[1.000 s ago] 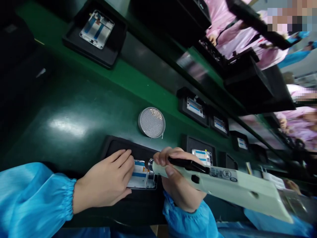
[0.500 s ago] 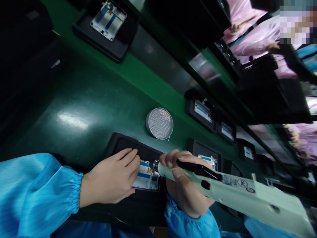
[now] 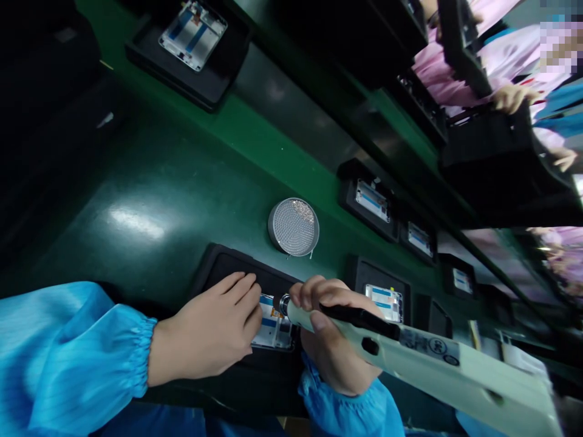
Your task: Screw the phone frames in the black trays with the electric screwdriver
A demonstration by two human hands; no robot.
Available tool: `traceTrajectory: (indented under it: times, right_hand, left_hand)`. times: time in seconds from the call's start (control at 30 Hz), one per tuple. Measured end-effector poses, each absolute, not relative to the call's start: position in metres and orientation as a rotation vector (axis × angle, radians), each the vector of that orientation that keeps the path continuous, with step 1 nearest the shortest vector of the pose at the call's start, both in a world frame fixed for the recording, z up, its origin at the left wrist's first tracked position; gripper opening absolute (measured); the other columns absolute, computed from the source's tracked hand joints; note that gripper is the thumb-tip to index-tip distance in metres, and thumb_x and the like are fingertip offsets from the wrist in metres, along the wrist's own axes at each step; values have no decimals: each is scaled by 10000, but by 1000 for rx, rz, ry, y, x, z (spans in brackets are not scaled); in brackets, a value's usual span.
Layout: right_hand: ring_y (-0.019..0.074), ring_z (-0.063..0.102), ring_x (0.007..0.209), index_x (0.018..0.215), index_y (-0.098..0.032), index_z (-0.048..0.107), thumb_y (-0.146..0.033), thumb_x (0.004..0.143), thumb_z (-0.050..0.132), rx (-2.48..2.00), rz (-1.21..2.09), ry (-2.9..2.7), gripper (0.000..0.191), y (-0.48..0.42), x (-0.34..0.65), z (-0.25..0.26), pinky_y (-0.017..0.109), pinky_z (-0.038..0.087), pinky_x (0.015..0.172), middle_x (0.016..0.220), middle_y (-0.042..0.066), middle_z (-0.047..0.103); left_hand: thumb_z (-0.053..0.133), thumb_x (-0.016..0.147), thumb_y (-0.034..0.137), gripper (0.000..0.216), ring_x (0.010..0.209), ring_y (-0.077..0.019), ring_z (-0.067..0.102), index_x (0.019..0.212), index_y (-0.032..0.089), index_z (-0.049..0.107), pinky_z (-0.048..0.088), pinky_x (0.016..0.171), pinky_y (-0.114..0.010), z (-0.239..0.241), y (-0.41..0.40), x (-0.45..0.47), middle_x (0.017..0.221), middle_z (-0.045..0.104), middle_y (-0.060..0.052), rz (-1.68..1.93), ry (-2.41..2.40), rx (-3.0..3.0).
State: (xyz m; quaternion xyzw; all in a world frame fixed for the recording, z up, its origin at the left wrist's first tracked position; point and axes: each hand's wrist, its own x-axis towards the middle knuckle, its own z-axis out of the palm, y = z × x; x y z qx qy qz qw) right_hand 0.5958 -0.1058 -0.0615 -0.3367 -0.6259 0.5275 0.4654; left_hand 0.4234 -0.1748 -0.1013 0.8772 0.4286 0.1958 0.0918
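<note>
My right hand (image 3: 334,331) is wrapped round a pale green electric screwdriver (image 3: 437,358) with a black lever. The screwdriver slants, its tip at the upper right part of a phone frame (image 3: 268,334) with blue strips and an orange flex cable. My left hand (image 3: 212,325) lies flat with outstretched fingers over the left part of this frame, hiding it. The frame lies in a black tray (image 3: 232,261). Just beyond the tray stands a round grey screw dish (image 3: 294,227) with a dotted surface and small shiny screws at its far side.
Another black tray (image 3: 182,79) with a phone frame (image 3: 194,35) lies at the upper left. Several more trays (image 3: 371,206) with frames line the right side. Beyond a metal rail, co-workers in pink sleeves (image 3: 444,85) handle black trays. The bench (image 3: 182,176) is green.
My right hand and the screwdriver have shifted slightly left, and the screwdriver's rear end has swung a little downward. A co-worker's hands at the upper right have moved, with a black tray lifted there.
</note>
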Motion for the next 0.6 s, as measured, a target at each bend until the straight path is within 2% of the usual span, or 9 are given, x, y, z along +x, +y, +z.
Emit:
traceTrajectory:
  times: [0.2,0.3,0.43,0.6]
  right_hand:
    - [160,576,709,981,-242,709,-115,766,659,-785,1269,-1450,256,-92,603,-55,343,505,613,776,8,602]
    - [135,553,647,872,-218,723,-126,677,681,-827,1089,-1208,219,-72,615,-34,305,494,597,666,-13,583]
    - [124,531,599,763,-204,680,-131,547,691,-933,930,-947,229,-53,635,-12,288,488,597,560,-44,517]
    - [126,532,590,765,-209,647,-163,544,696,-927,893,-942,230,-49,644,-10,309,490,580,614,-41,512]
  left_hand:
    - [633,913,324,338,1202,-387,609,1103,45,636,472,1060,-520,-103,-172,422,1224,655,-251,568,1226,2688]
    - [625,906,199,265,1079,-377,666,1107,26,621,545,942,-510,-93,-172,420,1146,684,-246,678,1185,2814]
    - [472,938,35,250,898,-308,700,1151,-1,599,583,776,-437,-72,-173,413,1028,715,-192,812,1010,2918]
    - [359,1016,60,289,805,-215,670,1174,57,602,565,689,-325,-50,-170,407,938,703,-118,666,844,2824]
